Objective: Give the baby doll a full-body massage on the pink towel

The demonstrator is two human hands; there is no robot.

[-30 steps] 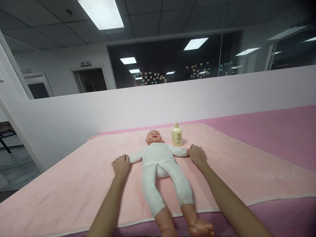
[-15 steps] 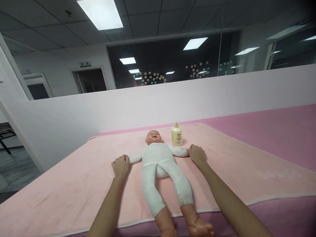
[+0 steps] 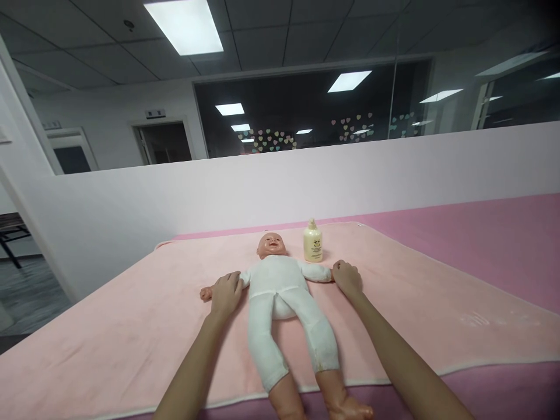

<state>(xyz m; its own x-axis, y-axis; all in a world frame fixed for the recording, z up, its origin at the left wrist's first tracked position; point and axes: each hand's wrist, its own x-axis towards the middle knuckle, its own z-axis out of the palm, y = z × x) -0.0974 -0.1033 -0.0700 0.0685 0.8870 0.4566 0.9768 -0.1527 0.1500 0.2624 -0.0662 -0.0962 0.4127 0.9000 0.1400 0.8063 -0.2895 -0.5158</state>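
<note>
A baby doll in a white suit lies on its back, arms spread, its head toward the wall. My left hand is wrapped over the doll's arm on the left side, between its bare hand and the shoulder. At the end of the doll's other arm, my right hand is closed round the doll's hand, which is mostly hidden. Beyond that arm stands an upright pale yellow pump bottle, touched by neither hand.
A peach towel lies under the doll on a pink padded surface. A low white wall with glass above runs along the far side. At the far left is a dark bench.
My left hand has slid inward along the doll's arm from its hand toward the shoulder, uncovering the doll's hand. My right hand still holds the other one. The camera view has shifted slightly.
</note>
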